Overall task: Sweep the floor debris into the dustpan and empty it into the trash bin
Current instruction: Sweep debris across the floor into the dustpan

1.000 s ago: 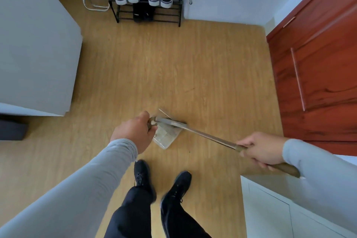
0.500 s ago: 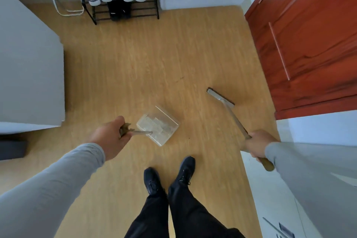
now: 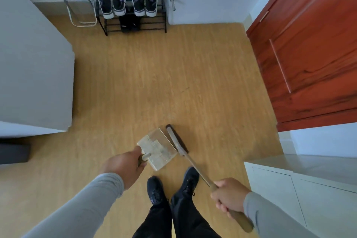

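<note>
A clear plastic dustpan [image 3: 157,149] sits low over the wooden floor just ahead of my shoes. My left hand [image 3: 123,166] grips its brown handle from the left. My right hand [image 3: 229,196] grips the wooden handle of a long broom [image 3: 193,166]. The broom's dark head [image 3: 176,138] lies right against the dustpan's open right edge. A thin dark speck of debris [image 3: 186,88] lies on the floor farther ahead. No trash bin shows in the head view.
A black shoe rack [image 3: 133,11] with sneakers stands at the far wall, a folding stool [image 3: 79,6] beside it. A grey cabinet [image 3: 34,75] fills the left. A red wooden door [image 3: 309,54] is at right, a white cabinet [image 3: 301,183] at lower right.
The broom head has swung left from the open floor back to the dustpan's right edge. The dustpan and my left hand have stayed in about the same place before my feet.
</note>
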Tool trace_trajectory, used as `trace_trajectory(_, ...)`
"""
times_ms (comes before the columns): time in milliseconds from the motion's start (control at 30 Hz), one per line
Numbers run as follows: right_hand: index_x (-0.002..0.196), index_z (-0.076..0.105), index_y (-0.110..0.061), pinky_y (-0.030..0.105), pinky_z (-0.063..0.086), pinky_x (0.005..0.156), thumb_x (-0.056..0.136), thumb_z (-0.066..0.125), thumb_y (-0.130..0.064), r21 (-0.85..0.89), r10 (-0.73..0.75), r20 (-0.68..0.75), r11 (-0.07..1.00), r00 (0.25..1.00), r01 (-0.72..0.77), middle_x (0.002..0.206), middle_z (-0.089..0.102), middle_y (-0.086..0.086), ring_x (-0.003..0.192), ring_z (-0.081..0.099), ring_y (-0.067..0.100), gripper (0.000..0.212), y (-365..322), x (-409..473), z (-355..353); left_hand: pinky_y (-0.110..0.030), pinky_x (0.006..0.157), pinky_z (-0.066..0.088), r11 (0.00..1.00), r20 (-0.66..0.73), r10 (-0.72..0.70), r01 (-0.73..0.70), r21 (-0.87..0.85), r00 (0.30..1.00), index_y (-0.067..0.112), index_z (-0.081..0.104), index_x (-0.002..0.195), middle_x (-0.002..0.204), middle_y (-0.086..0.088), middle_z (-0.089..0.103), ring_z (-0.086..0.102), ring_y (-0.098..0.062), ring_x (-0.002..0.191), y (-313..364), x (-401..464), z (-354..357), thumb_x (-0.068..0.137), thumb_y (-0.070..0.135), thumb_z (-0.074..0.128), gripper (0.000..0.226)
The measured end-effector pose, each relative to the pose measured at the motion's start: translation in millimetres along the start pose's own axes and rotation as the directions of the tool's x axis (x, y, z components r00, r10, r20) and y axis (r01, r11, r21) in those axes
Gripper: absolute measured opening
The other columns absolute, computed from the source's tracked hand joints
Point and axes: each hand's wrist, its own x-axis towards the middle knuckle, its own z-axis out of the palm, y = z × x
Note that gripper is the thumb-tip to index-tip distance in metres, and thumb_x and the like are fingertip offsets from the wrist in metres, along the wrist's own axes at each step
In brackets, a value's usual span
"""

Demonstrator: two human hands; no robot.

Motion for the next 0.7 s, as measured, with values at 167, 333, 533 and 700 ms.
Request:
trace_trajectory(167, 0.124, 0.061, 0.002, 0.020, 0.032, 0.038, 0.097, 0.061, -0.012, 0.228, -0.014, 0.012, 0.974, 1.000, 0.011, 0.061, 0.049, 0.008, 0.044, 0.037, 0.013, 0.031, -1, -50, -50, -0.030, 0.060, 0.056, 1.000, -0.017, -0.010, 0.009, -0.026, 1.000, 0.032, 0.039, 0.094, 0.073, 0.009, 0.061, 0.062, -0.011, 0.064, -19, -7, -4, 0.098, 0.056, 0.040, 0.024)
trace_trajectory(333, 0.106, 0.069, -0.009, 0.024, 0.035, 0.041, 0.091, 0.052, -0.005, -0.048, -0.110, -0.180, 0.994, 0.978, 0.103, 0.060, 0.049, 0.009, 0.045, 0.040, 0.017, 0.023, -37, -31, -76, -0.033, 0.061, 0.057, 0.988, -0.066, -0.089, 0.080, -0.131, 0.994, 0.029, 0.040, 0.094, 0.075, 0.009, 0.062, 0.063, -0.013, 0.065, -40, -8, -14, 0.097, 0.057, 0.043, 0.028)
trace_trajectory(533, 0.116, 0.062, -0.011, 0.032, 0.055, 0.064, 0.091, 0.046, -0.014, -0.441, -0.228, -0.364, 0.896, 0.903, 0.049, 0.094, 0.066, 0.006, 0.074, 0.064, 0.025, 0.030, -107, 49, -48, -0.037, 0.065, 0.058, 0.975, -0.048, -0.121, 0.110, -0.192, 0.991, 0.027, 0.043, 0.097, 0.080, 0.007, 0.061, 0.062, -0.015, 0.068, -32, 33, -21, 0.098, 0.048, 0.049, 0.022)
trace_trajectory(700, 0.147, 0.044, -0.017, 0.029, 0.055, 0.072, 0.096, 0.047, -0.009, -0.666, -0.224, -0.317, 0.745, 0.921, -0.048, 0.124, 0.061, 0.003, 0.092, 0.064, 0.022, 0.051, -100, 64, -2, -0.037, 0.064, 0.059, 0.985, -0.069, -0.127, 0.117, -0.130, 0.990, 0.026, 0.044, 0.096, 0.080, 0.006, 0.061, 0.063, -0.017, 0.069, -20, 61, -40, 0.099, 0.045, 0.048, 0.019)
